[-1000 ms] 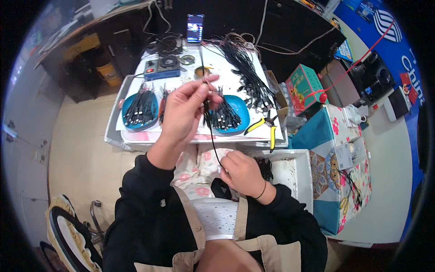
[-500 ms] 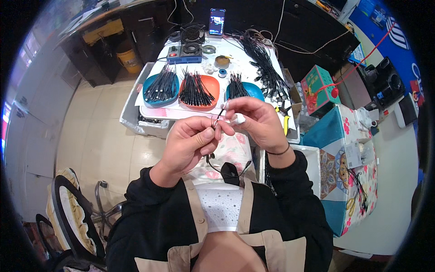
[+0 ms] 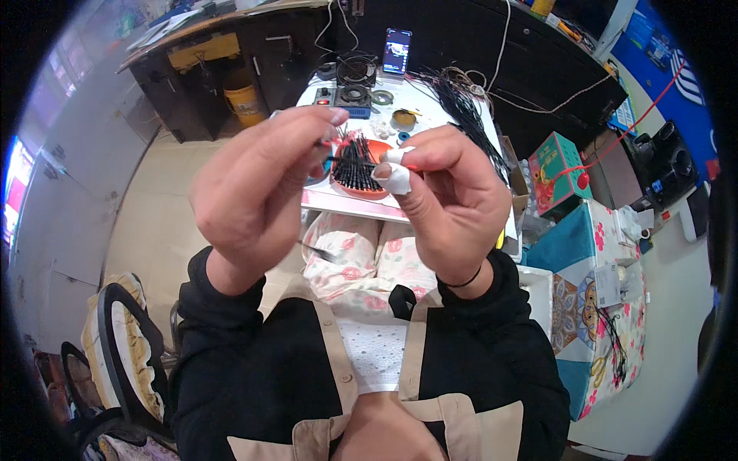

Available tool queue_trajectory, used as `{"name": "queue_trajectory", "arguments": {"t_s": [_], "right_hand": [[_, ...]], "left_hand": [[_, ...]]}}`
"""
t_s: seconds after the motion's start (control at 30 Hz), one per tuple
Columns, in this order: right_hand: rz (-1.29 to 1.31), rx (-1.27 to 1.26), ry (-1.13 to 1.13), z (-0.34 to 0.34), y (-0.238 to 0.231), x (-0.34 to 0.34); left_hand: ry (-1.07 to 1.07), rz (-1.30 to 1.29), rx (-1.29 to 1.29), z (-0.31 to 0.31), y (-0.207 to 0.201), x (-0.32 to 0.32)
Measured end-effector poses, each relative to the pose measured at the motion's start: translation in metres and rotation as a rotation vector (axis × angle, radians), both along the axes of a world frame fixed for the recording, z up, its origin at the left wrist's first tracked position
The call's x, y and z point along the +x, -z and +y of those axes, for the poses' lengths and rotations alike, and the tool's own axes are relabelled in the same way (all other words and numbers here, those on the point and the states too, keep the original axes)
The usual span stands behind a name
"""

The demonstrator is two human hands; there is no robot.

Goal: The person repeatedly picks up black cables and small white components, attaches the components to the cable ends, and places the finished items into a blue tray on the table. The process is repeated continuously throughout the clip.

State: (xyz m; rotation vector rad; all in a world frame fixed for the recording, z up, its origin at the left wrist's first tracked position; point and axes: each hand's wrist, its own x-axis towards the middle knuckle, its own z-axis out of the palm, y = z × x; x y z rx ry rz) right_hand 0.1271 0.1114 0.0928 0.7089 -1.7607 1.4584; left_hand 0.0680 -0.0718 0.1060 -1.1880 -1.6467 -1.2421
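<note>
My left hand (image 3: pixel 254 184) and my right hand (image 3: pixel 457 196) are raised in front of me, both closed. A thin black cable (image 3: pixel 350 160) stretches between their fingertips, roughly level. White wrapping covers the tips of my right thumb and index finger, which pinch one end. Small reddish bits show at the fingertips of both hands; what they are is too blurred to tell. A loose cable end (image 3: pixel 317 251) hangs blurred below my left hand. Behind the hands, an orange bowl (image 3: pixel 380 146) holds many short black cables (image 3: pixel 355 173). My left hand mostly hides a blue bowl.
On the white table stand a lit phone (image 3: pixel 397 52), a small fan (image 3: pixel 356 69), a blue box-shaped device (image 3: pixel 354 110) and a solder spool (image 3: pixel 403 137). Long black cables (image 3: pixel 465 115) lie at its right. A green carton (image 3: pixel 557 173) and a cloth-covered table (image 3: pixel 573 253) are farther right.
Both hands have come up and apart, drawing the cable out level between them. The left hand moved up and left. The view has shifted slightly.
</note>
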Motion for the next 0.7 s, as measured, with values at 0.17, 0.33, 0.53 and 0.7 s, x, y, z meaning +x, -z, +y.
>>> {"name": "queue_trajectory", "arguments": {"t_s": [0.17,0.33,0.53,0.7], "right_hand": [[-0.181,-0.196,-0.053,-0.017,0.026,0.003],[-0.562,-0.412,-0.225,0.015,0.060,0.014],[-0.607,-0.377,-0.190,0.033,0.076,0.013],[-0.587,-0.357,-0.198,0.033,0.077,0.008]], "left_hand": [[0.072,-0.471,-0.065,0.010,0.033,0.029],[0.555,-1.088,0.234,0.023,0.078,0.028],[0.604,-1.214,0.261,0.043,0.094,0.024],[0.601,-1.205,0.202,0.051,0.099,0.022]]}}
